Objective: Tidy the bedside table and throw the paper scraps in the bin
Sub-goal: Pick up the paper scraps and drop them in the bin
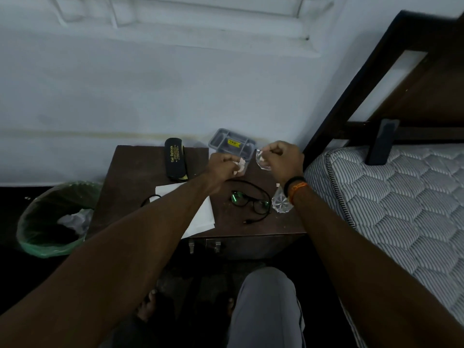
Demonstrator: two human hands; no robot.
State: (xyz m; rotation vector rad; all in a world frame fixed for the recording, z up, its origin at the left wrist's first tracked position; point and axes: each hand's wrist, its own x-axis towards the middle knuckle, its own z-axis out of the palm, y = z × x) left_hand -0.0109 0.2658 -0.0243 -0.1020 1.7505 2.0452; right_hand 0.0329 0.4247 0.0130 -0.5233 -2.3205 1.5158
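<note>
Head view: left hand point(221, 167) curled, grip clamped on pale paper scraps point(239, 167) above the brown bedside worktop point(130, 182). Right hand point(285, 159) curled, grip pinching a further scrap beside a clear faceted glass point(262, 162). At the worktop's 12 o'clock, a grey compartment tray point(232, 144); spectacles point(248, 200) at 6 o'clock. Green-lined bin point(54, 219) stands at 9 o'clock.
</note>
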